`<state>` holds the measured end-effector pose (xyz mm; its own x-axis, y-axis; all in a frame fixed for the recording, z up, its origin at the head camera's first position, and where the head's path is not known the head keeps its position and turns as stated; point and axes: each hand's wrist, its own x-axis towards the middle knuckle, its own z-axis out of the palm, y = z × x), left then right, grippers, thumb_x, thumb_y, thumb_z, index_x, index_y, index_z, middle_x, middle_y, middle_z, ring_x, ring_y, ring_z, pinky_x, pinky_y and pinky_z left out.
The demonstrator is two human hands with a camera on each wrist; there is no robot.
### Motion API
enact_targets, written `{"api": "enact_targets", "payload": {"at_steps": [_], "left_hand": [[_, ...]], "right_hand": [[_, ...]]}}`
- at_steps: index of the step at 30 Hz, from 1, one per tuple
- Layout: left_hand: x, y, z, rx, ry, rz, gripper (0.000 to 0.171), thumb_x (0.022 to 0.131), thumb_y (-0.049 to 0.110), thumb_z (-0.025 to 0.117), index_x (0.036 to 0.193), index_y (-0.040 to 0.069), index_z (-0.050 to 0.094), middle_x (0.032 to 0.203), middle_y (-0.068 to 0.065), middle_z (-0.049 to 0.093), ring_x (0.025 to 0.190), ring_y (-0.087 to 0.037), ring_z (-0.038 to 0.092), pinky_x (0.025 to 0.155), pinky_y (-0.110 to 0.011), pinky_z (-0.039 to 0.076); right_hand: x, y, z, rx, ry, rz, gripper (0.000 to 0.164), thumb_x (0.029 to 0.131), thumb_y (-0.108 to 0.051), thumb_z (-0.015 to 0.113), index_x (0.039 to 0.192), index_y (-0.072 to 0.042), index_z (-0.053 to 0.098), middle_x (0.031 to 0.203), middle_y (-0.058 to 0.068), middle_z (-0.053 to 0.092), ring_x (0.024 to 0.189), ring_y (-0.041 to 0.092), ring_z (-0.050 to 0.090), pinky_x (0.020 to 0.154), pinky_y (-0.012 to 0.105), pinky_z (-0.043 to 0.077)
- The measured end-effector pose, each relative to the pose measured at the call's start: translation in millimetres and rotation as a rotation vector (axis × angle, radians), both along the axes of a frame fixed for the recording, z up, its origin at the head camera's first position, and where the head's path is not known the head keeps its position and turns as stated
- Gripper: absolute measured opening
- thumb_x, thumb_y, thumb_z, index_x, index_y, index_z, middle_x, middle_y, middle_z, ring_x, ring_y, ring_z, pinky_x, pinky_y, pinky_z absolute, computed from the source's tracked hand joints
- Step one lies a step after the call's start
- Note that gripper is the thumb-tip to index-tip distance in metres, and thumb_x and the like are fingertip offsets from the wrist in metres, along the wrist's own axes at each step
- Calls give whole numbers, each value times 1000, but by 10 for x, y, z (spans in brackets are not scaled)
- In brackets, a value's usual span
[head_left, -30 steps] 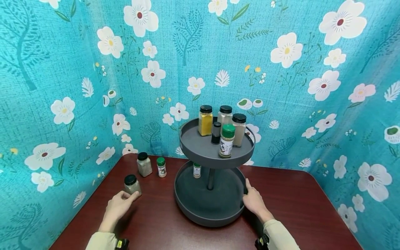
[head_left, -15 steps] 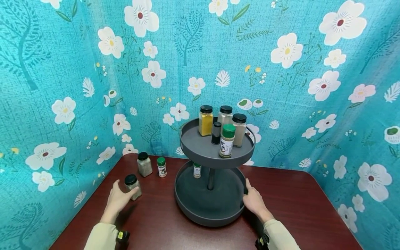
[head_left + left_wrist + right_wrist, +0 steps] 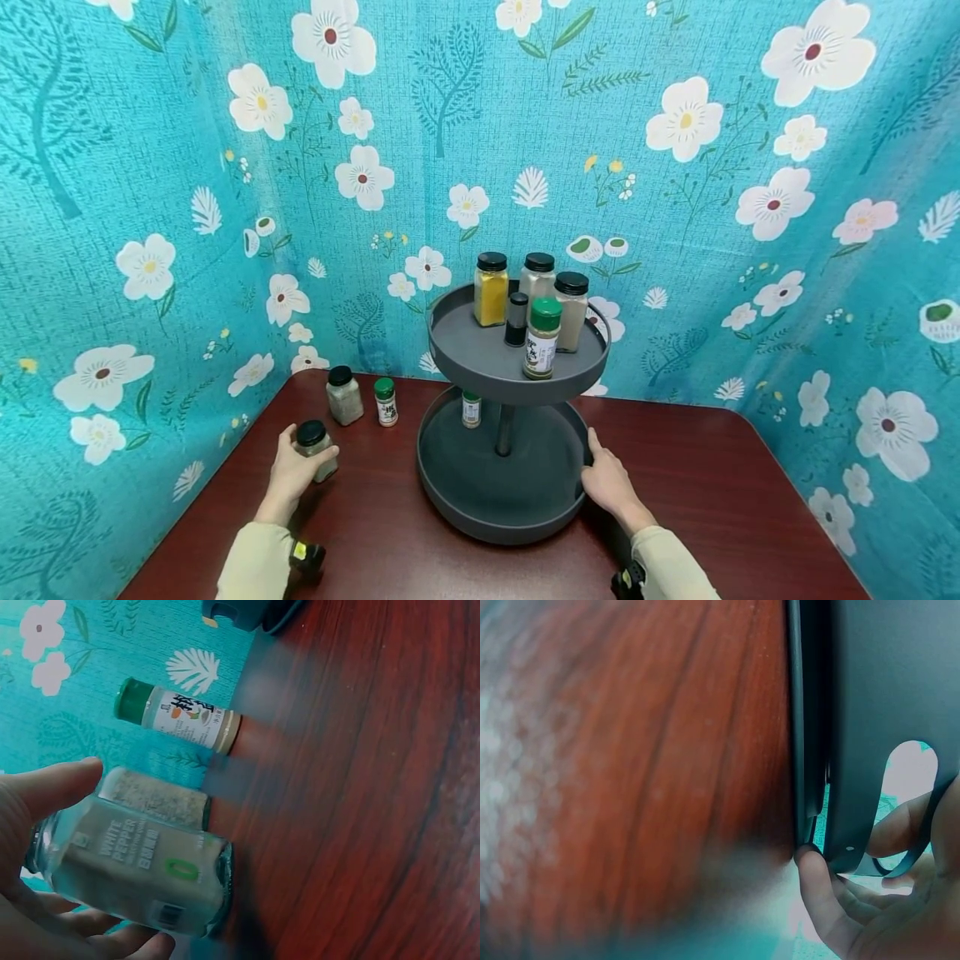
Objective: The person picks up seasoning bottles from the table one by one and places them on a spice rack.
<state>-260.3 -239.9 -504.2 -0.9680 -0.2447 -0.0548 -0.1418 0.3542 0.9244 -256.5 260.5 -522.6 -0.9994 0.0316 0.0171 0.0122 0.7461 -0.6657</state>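
In the left wrist view, a glass jar of white pepper (image 3: 142, 862) sits between the thumb and fingers of my left hand (image 3: 45, 825). From the head view, that left hand (image 3: 292, 468) holds the jar (image 3: 324, 468) around its sides, below the black lid. My right hand (image 3: 609, 483) grips the right rim of the dark grey two-tier turntable (image 3: 487, 527). A finger (image 3: 901, 825) passes through the oval cutout in the rim, seen in the right wrist view, while another finger lies at the base.
Behind the held jar stand another black-lidded jar (image 3: 345, 402) and a green-capped shaker (image 3: 386, 408). Several seasoning bottles, including a yellow one (image 3: 491, 300), occupy the upper tier. A small green-capped bottle (image 3: 471, 412) is on the lower tier. Floral cloth surrounds the table (image 3: 705, 492).
My left hand first touched the jar's near side, then spread its fingers around it, and now holds it from both sides. The right hand stays on the turntable's rim.
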Motion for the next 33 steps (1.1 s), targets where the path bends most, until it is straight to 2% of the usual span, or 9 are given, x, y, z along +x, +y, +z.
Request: {"api": "enact_targets", "payload": {"at_steps": [10, 20, 27, 33], "left_hand": [[-67, 5, -82, 12, 36, 39, 93, 85, 17, 70, 149, -1, 5, 143, -35, 25, 128, -46, 30, 100, -63, 27], [-106, 16, -126, -4, 73, 72, 77, 84, 14, 71, 142, -2, 24, 138, -29, 35, 123, -43, 37, 96, -62, 31], [-97, 0, -118, -81, 40, 42, 72, 85, 22, 70, 137, -6, 29, 132, -28, 40, 118, -44, 40, 94, -64, 33], [-77, -13, -105, -104, 31, 26, 66, 85, 23, 70, 133, -7, 35, 129, -30, 45, 115, -44, 43, 92, -63, 36]], "right_hand": [[-20, -19, -2, -6, 8, -15, 69, 90, -5, 45, 151, -2, 13, 141, 31, 34, 129, 45, 34, 98, 59, 33], [-3, -30, 18, -8, -1, -20, 69, 90, -6, 45, 151, -1, 14, 143, 32, 32, 130, 45, 31, 99, 60, 31], [9, -36, 41, -8, 2, -14, 69, 90, -5, 45, 150, -1, 13, 141, 32, 34, 129, 45, 34, 98, 58, 34], [9, -30, 45, 13, -3, -9, 69, 89, -5, 44, 150, -1, 12, 141, 33, 33, 129, 46, 33, 98, 59, 33]]}}
